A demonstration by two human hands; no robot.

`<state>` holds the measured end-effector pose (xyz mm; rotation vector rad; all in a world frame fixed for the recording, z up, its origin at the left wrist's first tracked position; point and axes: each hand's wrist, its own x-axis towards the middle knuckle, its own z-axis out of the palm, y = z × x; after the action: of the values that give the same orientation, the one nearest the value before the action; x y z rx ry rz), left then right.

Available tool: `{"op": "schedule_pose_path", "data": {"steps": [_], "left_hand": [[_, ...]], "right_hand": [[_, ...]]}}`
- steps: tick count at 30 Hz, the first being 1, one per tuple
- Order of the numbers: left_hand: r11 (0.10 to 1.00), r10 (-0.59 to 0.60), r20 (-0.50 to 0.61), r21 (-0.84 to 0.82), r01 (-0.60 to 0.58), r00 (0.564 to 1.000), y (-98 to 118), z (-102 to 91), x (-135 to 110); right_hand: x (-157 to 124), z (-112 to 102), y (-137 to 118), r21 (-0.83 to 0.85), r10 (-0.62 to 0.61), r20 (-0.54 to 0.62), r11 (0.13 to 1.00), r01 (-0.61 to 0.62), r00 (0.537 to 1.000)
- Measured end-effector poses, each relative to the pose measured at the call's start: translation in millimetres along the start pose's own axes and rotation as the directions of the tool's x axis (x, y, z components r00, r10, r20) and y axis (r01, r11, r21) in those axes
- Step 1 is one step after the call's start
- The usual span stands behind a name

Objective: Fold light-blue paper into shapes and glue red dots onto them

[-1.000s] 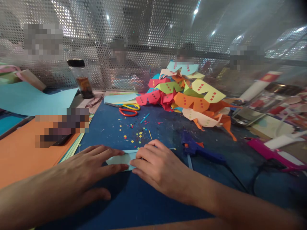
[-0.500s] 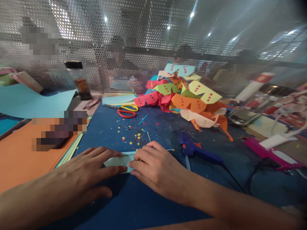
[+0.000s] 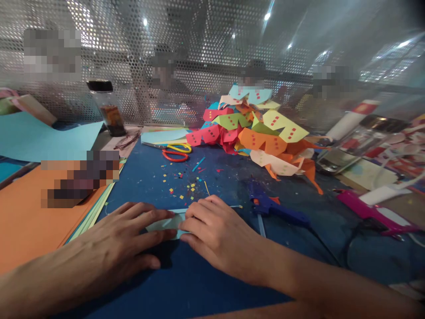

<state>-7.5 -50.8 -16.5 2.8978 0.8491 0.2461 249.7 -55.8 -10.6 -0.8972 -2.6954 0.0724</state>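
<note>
A small piece of light blue paper (image 3: 177,218) lies on the dark blue table, partly covered by both hands. My left hand (image 3: 122,239) has its fingers spread and its fingertips resting on the paper's left part, the thumb apart below. On the right part, my right hand (image 3: 219,235) has its fingers bent and close together, pressing over the paper; its fingertips partly hide the edge. Just beyond the hands are small yellow, red and blue paper bits (image 3: 182,197). A blue glue gun (image 3: 279,210) lies right of my right hand.
Scissors (image 3: 175,154) with red and yellow handles lie farther back, beside a pile of coloured folded paper shapes (image 3: 262,141). Orange paper sheets (image 3: 26,221) are at left, near a lidded jar (image 3: 113,115). A pink glue gun (image 3: 375,212) is at right. A perforated metal screen (image 3: 133,102) stands behind.
My left hand's fingertips have shifted slightly right along the paper, nearer my right hand. My right hand has stayed almost in place.
</note>
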Motion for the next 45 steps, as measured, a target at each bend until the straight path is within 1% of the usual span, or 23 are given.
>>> {"op": "schedule_pose_path", "data": {"steps": [4,8,13,15,19,26,32,38,42,45], "left_hand": [[1.0,-0.004,0.005,0.0,0.004,1.0,2,-2.2,0],[0.999,0.009,-0.002,0.042,-0.009,1.0,2,0.0,-2],[0.992,0.062,-0.013,0.11,-0.06,0.998,-2,6.6,-2],[0.985,0.096,-0.04,0.149,-0.089,0.995,-3,8.7,-2],[0.976,0.134,-0.071,0.182,-0.119,0.988,-2,7.7,0],[0.972,0.116,-0.039,0.207,-0.106,0.992,6,0.1,-1],[0.967,0.12,-0.011,0.226,-0.115,0.993,6,2.3,0],[0.968,0.125,-0.034,0.223,-0.115,0.992,5,6.1,0],[0.978,0.084,-0.024,0.192,-0.078,0.996,4,8.1,-2],[0.982,0.074,-0.022,0.177,-0.07,0.997,3,8.3,-5]], "right_hand": [[2,1,-2,0.064,0.075,0.02,0.995,-0.076,0.997],[3,3,-5,0.052,0.113,0.025,0.992,-0.115,0.993],[5,6,-7,0.051,0.149,0.034,0.987,-0.151,0.988],[5,7,-8,0.047,0.158,0.027,0.986,-0.159,0.987],[6,9,-10,0.043,0.174,0.017,0.984,-0.174,0.985],[7,12,-11,0.056,0.199,0.006,0.978,-0.199,0.98],[8,13,-11,0.052,0.207,0.011,0.977,-0.207,0.978],[8,12,-12,0.054,0.208,0.013,0.977,-0.208,0.978],[8,12,-12,0.052,0.208,0.005,0.977,-0.208,0.978],[6,11,-12,0.053,0.204,0.002,0.978,-0.204,0.979]]}}
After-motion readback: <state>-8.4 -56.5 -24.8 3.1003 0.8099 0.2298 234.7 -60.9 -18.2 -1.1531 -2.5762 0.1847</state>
